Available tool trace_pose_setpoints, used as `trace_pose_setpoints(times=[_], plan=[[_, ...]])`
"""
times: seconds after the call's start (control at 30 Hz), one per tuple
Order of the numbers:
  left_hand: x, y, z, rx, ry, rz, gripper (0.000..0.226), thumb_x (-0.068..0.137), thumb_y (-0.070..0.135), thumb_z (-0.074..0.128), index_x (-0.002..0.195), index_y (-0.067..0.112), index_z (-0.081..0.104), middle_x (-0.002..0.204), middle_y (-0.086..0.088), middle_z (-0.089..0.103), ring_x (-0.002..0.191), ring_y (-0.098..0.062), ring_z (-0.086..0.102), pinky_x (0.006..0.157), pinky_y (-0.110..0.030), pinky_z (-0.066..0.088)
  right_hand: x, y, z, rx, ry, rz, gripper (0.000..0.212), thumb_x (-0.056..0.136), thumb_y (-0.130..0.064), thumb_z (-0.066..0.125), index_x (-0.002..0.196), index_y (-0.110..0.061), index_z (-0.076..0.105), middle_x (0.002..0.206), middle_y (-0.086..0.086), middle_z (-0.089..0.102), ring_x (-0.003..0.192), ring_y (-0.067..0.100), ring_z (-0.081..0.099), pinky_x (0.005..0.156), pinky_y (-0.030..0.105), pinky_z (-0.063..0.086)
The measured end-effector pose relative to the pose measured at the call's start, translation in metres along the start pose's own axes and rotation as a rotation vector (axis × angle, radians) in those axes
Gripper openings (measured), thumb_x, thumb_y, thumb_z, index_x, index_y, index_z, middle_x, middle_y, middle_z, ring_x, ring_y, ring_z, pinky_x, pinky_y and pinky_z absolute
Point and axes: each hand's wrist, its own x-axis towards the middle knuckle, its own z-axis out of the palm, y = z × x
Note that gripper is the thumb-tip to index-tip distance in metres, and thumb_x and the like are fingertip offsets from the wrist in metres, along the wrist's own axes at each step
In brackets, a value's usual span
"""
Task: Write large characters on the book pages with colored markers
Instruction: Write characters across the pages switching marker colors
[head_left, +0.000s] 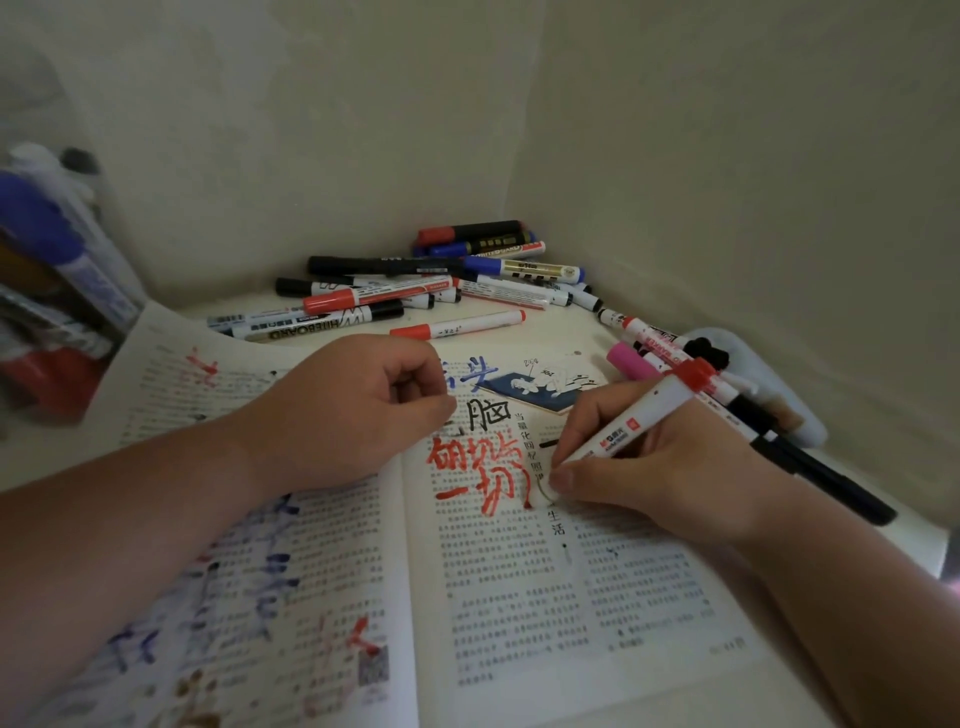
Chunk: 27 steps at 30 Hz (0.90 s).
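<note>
Lying open on the near table (563, 332), the book (519, 597) shows printed text, with blue and red scrawls on its left page. On the right page, the right hand (670, 467) grips a white marker (623, 427). Its fingers wrap the barrel, the red cap is at the upper end, and the tip is down on the paper just beside large red characters (478, 467). The left hand (353, 410) rests at the gutter, fingers curled in a loose fist with nothing seen in it. Beyond, a marker pile (441, 286) fills the corner, and a pink marker (626, 361) lies right of the book.
</note>
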Motion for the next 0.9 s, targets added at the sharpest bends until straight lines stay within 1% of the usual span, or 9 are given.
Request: trace_pose_setpoints(times=[0.03,0.13,0.2,0.33,0.47,0.57,0.73,0.8,0.9], plan=[[0.0002,0.0,0.0,0.001,-0.003,0.001,0.013,0.087,0.028,0.074,0.075,0.026,0.068,0.068,0.021,0.063,0.06,0.001,0.055,0.056,-0.014,0.044,0.0001,0.0005,-0.0004,0.014,0.0,0.001,0.011,0.08,-0.009,0.084,0.076,-0.008,0.074,0.068,0.008,0.069,0.06,0.012,0.059,0.052,0.02,0.044],[0.0013,-0.0011,0.0003,0.007,-0.001,0.003,0.013,0.087,0.029,0.073,0.075,0.027,0.068,0.07,0.021,0.063,0.06,0.001,0.054,0.057,-0.015,0.044,0.0041,0.0048,-0.0036,0.047,0.106,-0.016,0.016,0.074,-0.018,0.085,0.075,-0.009,0.072,0.064,0.011,0.063,0.056,0.013,0.052,0.049,0.021,0.037],[0.0016,-0.0015,0.0006,0.014,0.001,0.003,0.012,0.087,0.029,0.073,0.076,0.027,0.069,0.072,0.021,0.063,0.061,0.001,0.055,0.057,-0.015,0.044,0.0053,0.0064,-0.004,0.046,0.119,-0.015,0.015,0.077,-0.012,0.086,0.075,-0.008,0.071,0.061,0.007,0.062,0.055,0.011,0.05,0.048,0.02,0.036],[0.0016,-0.0017,0.0007,0.012,0.007,0.0,0.012,0.087,0.029,0.074,0.076,0.027,0.069,0.071,0.021,0.063,0.061,0.001,0.055,0.057,-0.016,0.045,0.004,0.0036,-0.0009,-0.002,0.097,-0.011,0.013,0.08,-0.01,0.083,0.074,-0.008,0.071,0.069,0.018,0.066,0.059,0.016,0.053,0.05,0.023,0.039],[0.0013,-0.0017,0.0008,0.011,0.0,-0.003,0.012,0.087,0.03,0.074,0.076,0.028,0.068,0.07,0.019,0.063,0.06,0.001,0.054,0.056,-0.017,0.044,0.0034,0.0007,0.0011,-0.057,0.117,-0.008,0.017,0.08,-0.011,0.083,0.07,-0.013,0.069,0.07,0.015,0.066,0.058,0.014,0.053,0.051,0.026,0.041],[0.001,-0.0017,0.0007,-0.004,0.005,0.004,0.013,0.086,0.029,0.074,0.075,0.027,0.069,0.067,0.018,0.063,0.057,0.0,0.053,0.055,-0.017,0.044,0.0067,0.0038,-0.0003,-0.098,0.176,0.002,0.028,0.082,-0.008,0.08,0.062,-0.02,0.065,0.06,0.001,0.06,0.056,0.008,0.052,0.051,0.023,0.041],[0.0008,-0.0021,0.0004,0.002,0.002,0.01,0.013,0.087,0.029,0.074,0.075,0.027,0.068,0.067,0.019,0.062,0.058,0.0,0.053,0.056,-0.015,0.043,0.0088,0.0064,-0.0031,0.014,0.172,0.016,0.018,0.083,-0.014,0.08,0.07,-0.013,0.068,0.055,0.003,0.054,0.048,0.01,0.045,0.044,0.022,0.034],[0.001,-0.0017,0.0006,0.003,0.0,0.006,0.012,0.087,0.029,0.073,0.076,0.028,0.069,0.069,0.02,0.063,0.06,0.001,0.054,0.057,-0.015,0.044,0.009,0.0072,-0.0018,-0.02,0.167,0.0,0.017,0.083,-0.015,0.081,0.072,-0.012,0.068,0.057,0.003,0.058,0.05,0.011,0.047,0.046,0.022,0.035],[0.0016,-0.0018,0.0011,0.003,0.0,0.006,0.012,0.087,0.029,0.073,0.076,0.028,0.068,0.068,0.021,0.062,0.06,0.001,0.054,0.056,-0.014,0.044,0.0084,0.007,-0.0024,0.03,0.105,-0.014,0.019,0.079,-0.013,0.084,0.071,-0.007,0.068,0.061,0.01,0.058,0.053,0.016,0.047,0.047,0.025,0.035]])
